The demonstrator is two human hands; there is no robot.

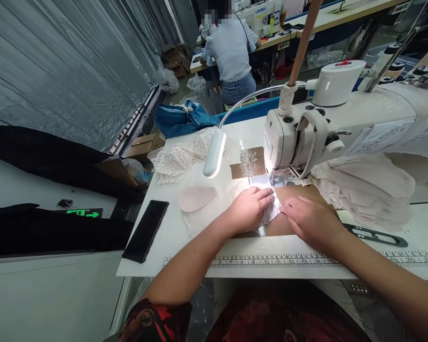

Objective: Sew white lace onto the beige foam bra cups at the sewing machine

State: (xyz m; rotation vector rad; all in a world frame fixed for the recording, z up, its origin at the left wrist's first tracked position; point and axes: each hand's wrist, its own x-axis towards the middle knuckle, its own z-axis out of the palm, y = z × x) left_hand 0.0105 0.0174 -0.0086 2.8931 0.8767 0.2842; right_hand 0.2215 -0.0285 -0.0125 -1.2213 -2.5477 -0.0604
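Left hand (251, 209) lies with fingers together and flat on a white lace piece (272, 214); whether it pinches any of the cloth cannot be told. Right hand (308, 218) has its fingertips gathered narrowly at the right edge of the same piece, touching it; a firm pinch cannot be confirmed. Nearest to the viewer, a dark sleeve (157, 323) with red patterning covers the left upper arm. A printed ruler (292, 262) runs along the near edge of the white table (324, 273). Beyond it, a black phone (145, 231) lies at the left and a slim black tool (374, 236) at the right. The lace piece rests partly over a brown patch (288, 229), its far end close to the needle area of the white sewing machine (371, 123), where a light shines. An oval pale cloth (196, 198) lies left of the left hand; a stack of pale pieces (371, 194) sits on the right. Farther back are a lamp (215, 154) on a bendable neck, other lace pieces (174, 161) and a blue bag (185, 118). Well beyond, a person (233, 52) in a light-blue top faces another sewing machine (262, 16).
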